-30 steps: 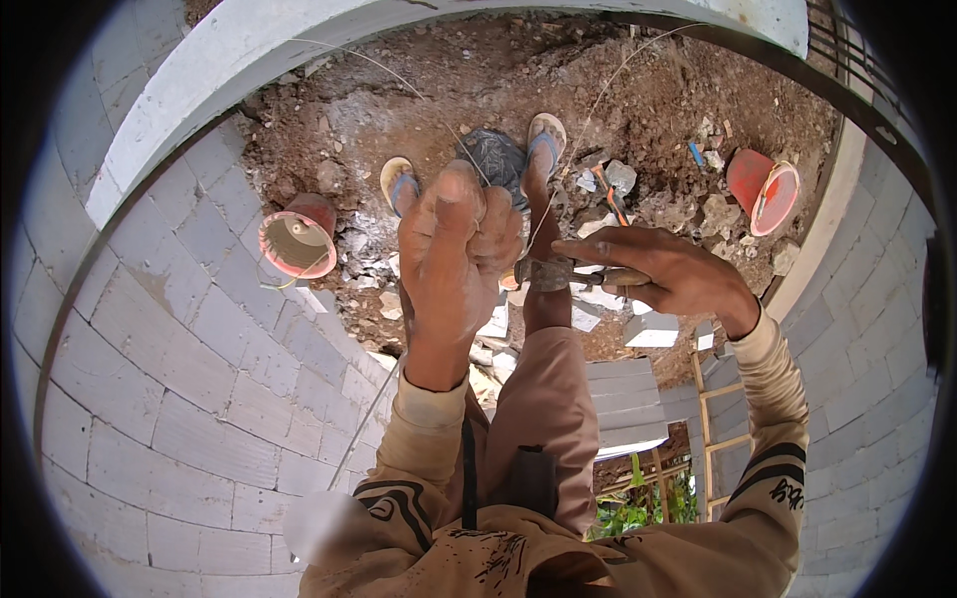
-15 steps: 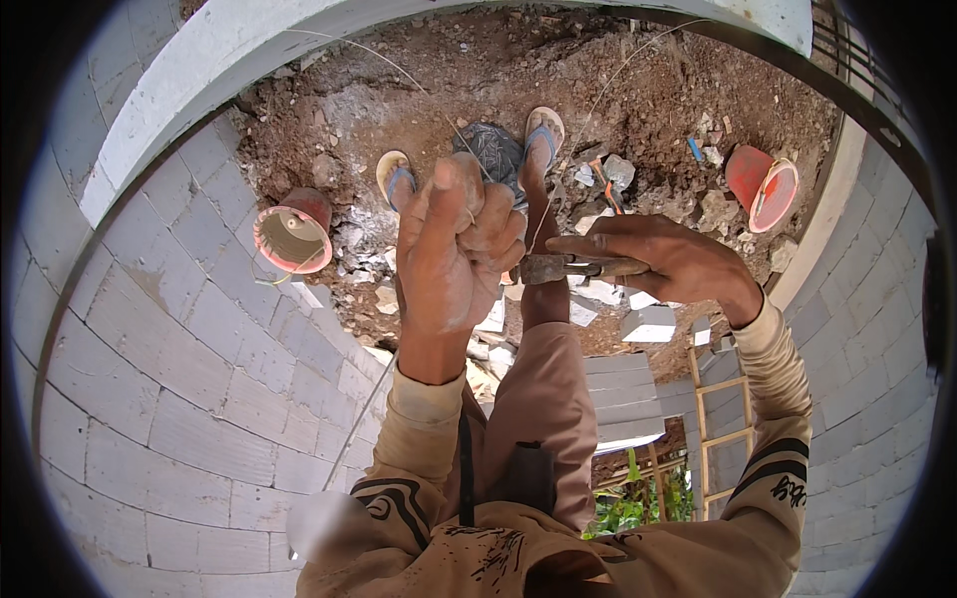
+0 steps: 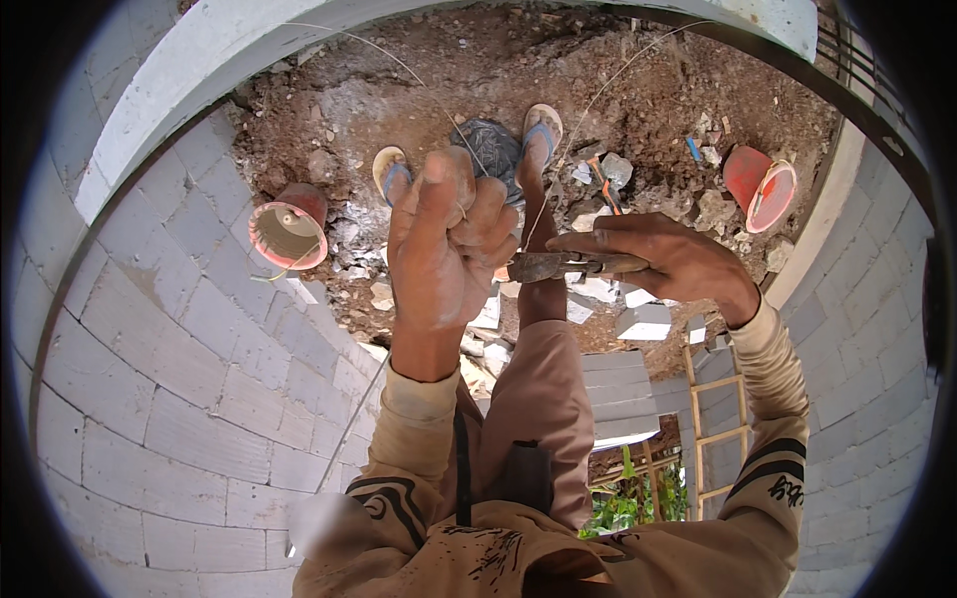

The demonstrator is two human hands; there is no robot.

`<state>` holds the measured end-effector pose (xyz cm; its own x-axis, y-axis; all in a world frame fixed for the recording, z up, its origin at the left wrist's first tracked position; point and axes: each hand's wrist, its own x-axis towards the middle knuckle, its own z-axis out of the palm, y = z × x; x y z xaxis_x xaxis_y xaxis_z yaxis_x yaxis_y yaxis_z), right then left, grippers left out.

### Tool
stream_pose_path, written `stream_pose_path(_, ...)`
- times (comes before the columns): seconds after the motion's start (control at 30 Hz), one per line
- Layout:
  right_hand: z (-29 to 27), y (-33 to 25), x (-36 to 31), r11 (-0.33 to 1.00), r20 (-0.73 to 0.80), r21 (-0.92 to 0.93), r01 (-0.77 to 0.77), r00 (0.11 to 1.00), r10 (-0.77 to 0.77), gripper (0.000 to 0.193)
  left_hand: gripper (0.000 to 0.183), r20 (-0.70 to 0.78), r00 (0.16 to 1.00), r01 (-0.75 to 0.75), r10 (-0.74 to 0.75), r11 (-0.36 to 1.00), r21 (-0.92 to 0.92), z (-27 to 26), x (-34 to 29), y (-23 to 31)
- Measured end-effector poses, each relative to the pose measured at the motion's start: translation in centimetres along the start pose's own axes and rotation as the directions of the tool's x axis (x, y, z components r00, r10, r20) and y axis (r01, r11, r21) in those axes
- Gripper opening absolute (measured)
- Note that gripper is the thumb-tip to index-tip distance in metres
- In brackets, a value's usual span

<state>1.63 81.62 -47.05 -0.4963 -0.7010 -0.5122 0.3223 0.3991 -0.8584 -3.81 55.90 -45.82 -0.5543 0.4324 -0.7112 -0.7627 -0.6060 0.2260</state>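
Observation:
My left hand (image 3: pixel 446 244) is raised in front of me, fingers curled around a thin steel wire (image 3: pixel 414 75) that arcs up toward the wall top. My right hand (image 3: pixel 670 261) grips the handles of a pair of pliers (image 3: pixel 546 265) held level, jaws pointing left toward my left hand. A second strand of wire (image 3: pixel 608 85) rises from near the pliers toward the upper right. Below my hands I see my own legs and sandalled feet (image 3: pixel 540 130) on the dirt.
Grey block walls (image 3: pixel 169 399) curve around left and right, with a concrete beam (image 3: pixel 199 70) on top. Two red buckets (image 3: pixel 289 227) (image 3: pixel 760 184) lie on rubble-strewn dirt. A dark bag (image 3: pixel 488 148) sits between my feet. A wooden ladder (image 3: pixel 723 419) stands lower right.
My left hand has risen slightly and tightened around the wire. The right hand with the pliers has stayed level beside it, shifting only a little.

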Motion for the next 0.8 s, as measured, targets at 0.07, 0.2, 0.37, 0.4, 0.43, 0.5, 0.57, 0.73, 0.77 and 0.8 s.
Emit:
stream_pose_path(0.07, -0.2, -0.1, 0.0, 0.997, 0.039, 0.056, -0.051, 0.998, 0.049, 0.066, 0.033, 0.003, 1.0, -0.009, 0.009, 1.0, -0.022, 0.1, 0.0, 0.2)
stream_pose_path(0.2, 0.0, 0.1, 0.0, 0.997, -0.008, 0.03, -0.075, 0.997, 0.075, 0.052, 0.036, 0.02, 1.0, 0.008, -0.007, 1.0, -0.027, 0.2, 0.1, 0.4)
stream_pose_path(0.37, 2.1, 1.3, 0.3, 0.996, -0.186, -0.032, -0.083, 0.98, 0.076, 0.051, 0.038, -0.055, 0.998, 0.03, -0.031, 0.999, -0.025, 0.2, -0.7, -0.4)
stream_pose_path(0.4, 2.5, 1.5, 0.3, 0.993, -0.198, -0.021, -0.117, 0.974, 0.111, 0.051, 0.036, -0.057, 0.998, 0.032, -0.033, 0.999, -0.009, 0.1, -0.8, -0.6)
stream_pose_path(0.43, 2.9, 1.8, 0.4, 0.992, -0.224, -0.004, -0.129, 0.967, 0.125, 0.051, 0.035, -0.064, 0.997, 0.033, -0.034, 0.999, -0.011, -0.1, -0.9, -0.8)
stream_pose_path(0.5, 3.6, 2.0, 0.5, 0.989, -0.26, 0.031, -0.142, 0.955, 0.146, 0.049, 0.033, -0.036, 0.999, 0.032, -0.035, 0.997, -0.073, -0.6, -1.0, -1.1)
stream_pose_path(0.57, 4.3, 1.9, 0.7, 0.987, -0.244, 0.031, -0.156, 0.957, 0.158, 0.047, 0.031, 0.031, 0.999, 0.044, -0.038, 0.98, -0.196, -1.2, -1.0, -1.3)
stream_pose_path(0.73, 4.9, 1.5, 0.4, 0.993, -0.375, -0.099, -0.072, 0.927, 0.029, 0.042, 0.031, -0.016, 0.997, 0.07, -0.082, 0.926, -0.372, -2.5, -1.8, -1.6)
stream_pose_path(0.77, 5.0, 1.5, 0.3, 0.988, -0.373, -0.136, -0.068, 0.928, 0.012, 0.042, 0.031, -0.066, 0.992, 0.069, -0.104, 0.915, -0.398, -2.6, -2.0, -1.7)
stream_pose_path(0.8, 5.1, 1.6, 0.3, 0.983, -0.37, -0.171, -0.065, 0.929, -0.003, 0.042, 0.032, -0.044, 0.995, 0.068, -0.093, 0.915, -0.397, -2.7, -2.1, -1.7)
